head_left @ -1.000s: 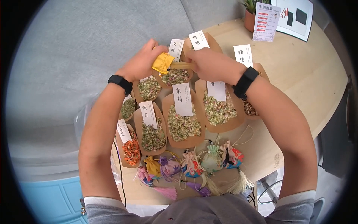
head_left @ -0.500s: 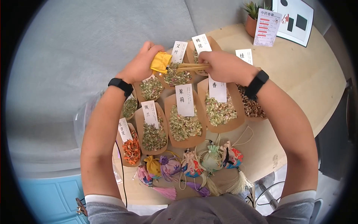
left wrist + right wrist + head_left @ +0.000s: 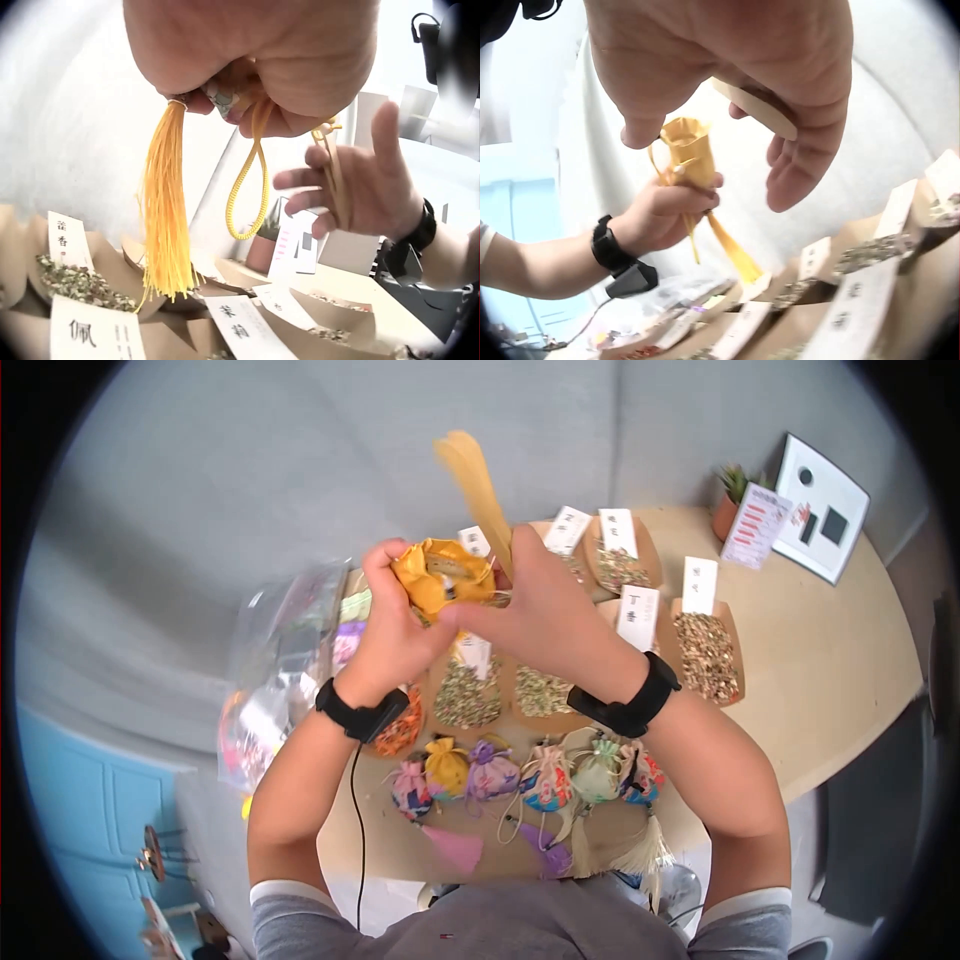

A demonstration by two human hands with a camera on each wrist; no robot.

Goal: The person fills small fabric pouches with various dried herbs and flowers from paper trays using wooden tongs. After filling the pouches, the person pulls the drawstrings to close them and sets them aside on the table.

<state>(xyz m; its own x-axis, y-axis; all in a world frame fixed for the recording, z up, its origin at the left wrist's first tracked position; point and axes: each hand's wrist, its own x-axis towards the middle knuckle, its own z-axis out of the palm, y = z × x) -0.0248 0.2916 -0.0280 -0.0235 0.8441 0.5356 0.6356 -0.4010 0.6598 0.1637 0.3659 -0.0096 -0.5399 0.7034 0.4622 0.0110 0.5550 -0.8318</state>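
My left hand [image 3: 390, 625] grips a yellow drawstring pouch [image 3: 425, 582] and holds it up with its mouth open toward the head camera. A yellow tassel [image 3: 169, 210] and a looped cord [image 3: 244, 202] hang below that hand in the left wrist view. Close beside the pouch, my right hand [image 3: 560, 615] has its thumb reaching toward the left hand. It keeps flat wooden tongs [image 3: 475, 485] tucked against the palm, their long end pointing up and away. In the left wrist view its fingers are spread, with the tongs lying across them.
Brown paper trays of dried herbs, such as one of brown pieces [image 3: 708, 655], stand under and beyond the hands with white label cards [image 3: 700, 585]. Several small sachets [image 3: 492, 772] line the near edge. A clear plastic bag [image 3: 275, 650] lies left; a potted plant [image 3: 728, 515] stands back right.
Both hands have come back from the herb trays and together, with the pouch turned mouth-up. The tongs have swung from pointing left at the herbs to pointing upward. The head view has shifted.
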